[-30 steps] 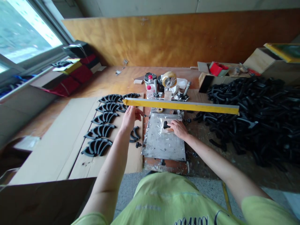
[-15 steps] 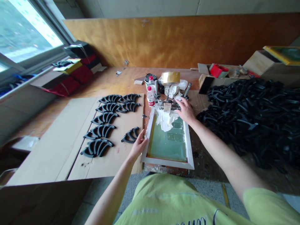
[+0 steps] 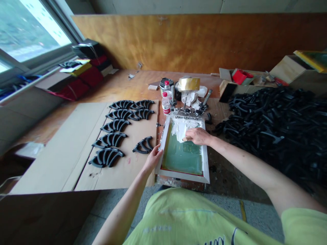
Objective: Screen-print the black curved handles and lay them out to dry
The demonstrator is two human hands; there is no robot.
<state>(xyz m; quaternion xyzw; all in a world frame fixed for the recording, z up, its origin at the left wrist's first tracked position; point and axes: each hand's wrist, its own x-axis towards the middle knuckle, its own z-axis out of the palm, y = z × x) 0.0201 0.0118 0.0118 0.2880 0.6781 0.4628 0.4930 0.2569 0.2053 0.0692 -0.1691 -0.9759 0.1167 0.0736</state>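
Observation:
A framed screen (image 3: 182, 158) with a green mesh lies in front of me, below a metal clamp assembly (image 3: 187, 111). White paste (image 3: 178, 126) is smeared over the upper mesh. Closed round a small tan scraper (image 3: 185, 139), my right hand (image 3: 198, 136) is over the paste's right part; its fingers hide most of the tool. My left hand (image 3: 154, 157) grips the left edge of the screen frame, fingers bent over it. Just left of that hand, a few black curved parts (image 3: 143, 145) lie on cardboard (image 3: 127, 172).
Rows of black curved parts (image 3: 108, 139) cover the cardboard at left. Two red-capped bottles (image 3: 166, 104) and a gold tape roll (image 3: 189, 84) stand behind the screen. A large heap of black parts (image 3: 270, 126) fills the right, near a wooden box (image 3: 226, 86).
My right hand has come from the clamp down onto the pasted area and closed on the scraper, which earlier lay at the top of the screen. My left hand stays at the frame's left edge.

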